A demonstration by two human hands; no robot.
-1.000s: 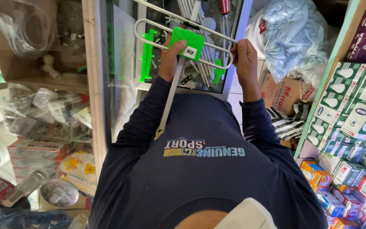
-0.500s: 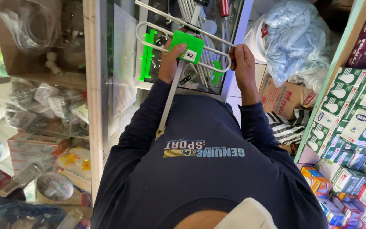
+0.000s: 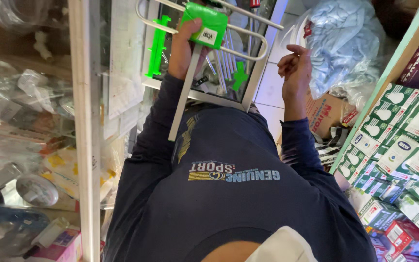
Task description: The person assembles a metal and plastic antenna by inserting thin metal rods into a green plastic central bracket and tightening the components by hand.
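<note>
My left hand (image 3: 186,48) grips a television antenna (image 3: 204,53) at its green plastic box, where the long metal boom meets the looped silver rods. Green plastic clips hold the rods at left and right. My right hand (image 3: 294,73) is off the antenna, to its right, with fingers loosely curled and nothing in it. Both arms are in dark blue sleeves.
A glass display case (image 3: 81,126) with bagged goods stands on the left. Shelves with green and white boxes (image 3: 398,140) line the right. A cardboard box (image 3: 326,114) and a blue plastic bag (image 3: 345,43) lie ahead on the white tiled floor.
My right hand has let go of the antenna's right end and pulled away to the right. My left hand still holds it.
</note>
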